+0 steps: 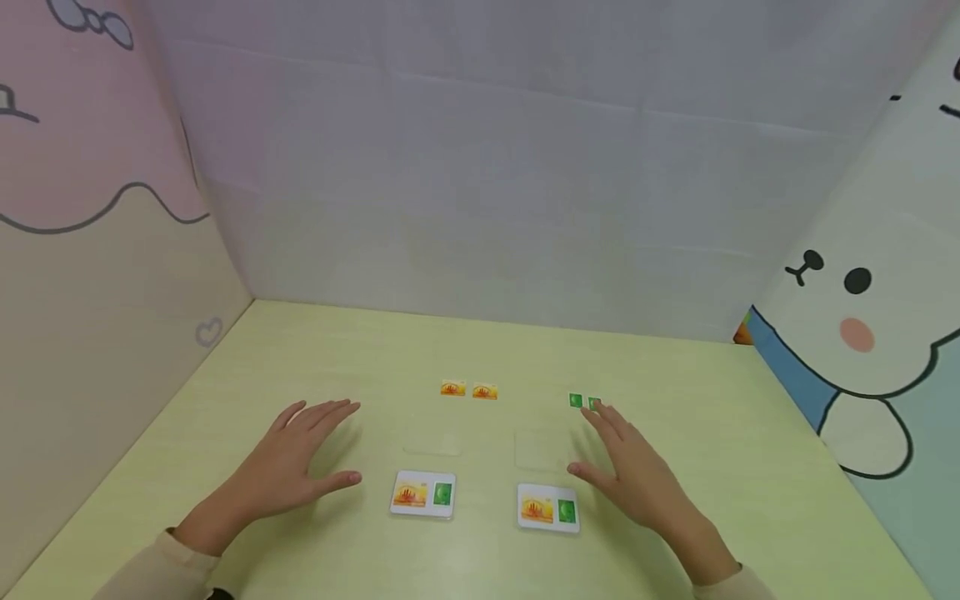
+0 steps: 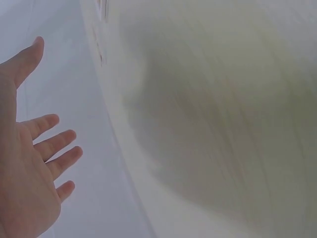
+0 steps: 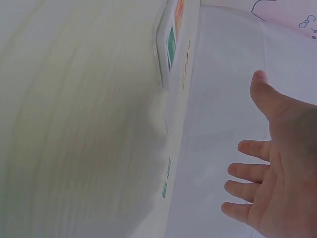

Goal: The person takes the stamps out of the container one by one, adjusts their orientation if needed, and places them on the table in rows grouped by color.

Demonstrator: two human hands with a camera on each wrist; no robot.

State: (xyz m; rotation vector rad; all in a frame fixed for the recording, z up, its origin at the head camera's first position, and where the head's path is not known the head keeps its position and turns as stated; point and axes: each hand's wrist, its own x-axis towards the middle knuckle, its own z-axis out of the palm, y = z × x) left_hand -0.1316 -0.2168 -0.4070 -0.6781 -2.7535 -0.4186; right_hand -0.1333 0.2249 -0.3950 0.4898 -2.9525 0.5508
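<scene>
My left hand (image 1: 288, 462) hovers over the table at the left, fingers extended and thumb apart, holding nothing. Mirroring it on the right, my right hand (image 1: 633, 471) also has straight fingers and an empty palm. Between them lie two white rounded cards, a left card (image 1: 423, 495) and a right card (image 1: 548, 508), each bearing an orange picture and a green one. Behind the cards are two clear flat pieces, one left (image 1: 432, 440) and one right (image 1: 542, 450). In the right wrist view, the right card (image 3: 166, 59) shows edge-on beyond the thumb side.
Two small orange picture pieces (image 1: 453, 387) lie farther back in the middle. Two small green pieces (image 1: 575, 401) lie just beyond the right fingertips, one partly hidden by them. A pale cloth wall (image 1: 480, 208) closes off the table's back, with printed panels at both sides.
</scene>
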